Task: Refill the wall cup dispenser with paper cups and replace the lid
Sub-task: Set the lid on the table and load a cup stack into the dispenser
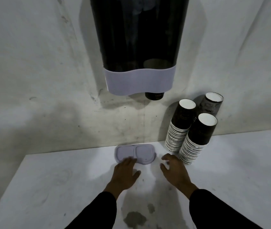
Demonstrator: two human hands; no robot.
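Note:
The dark see-through wall cup dispenser (139, 38) hangs on the wall with a pale band at its base; one dark cup (154, 96) pokes out below on the right. Its pale two-lobed lid (135, 154) lies flat on the white table by the wall. My left hand (125, 172) rests flat with the fingertips on the lid's near edge. My right hand (172, 169) hovers open, fingers spread, just left of the near stack of black paper cups (196, 139). A second stack (179, 126) and a third (211, 103) lean behind it.
The white table (48, 187) runs up to a scuffed white wall (40, 80). Dark stains (134, 219) mark the table near its front. The cup stacks stand at the right against the wall.

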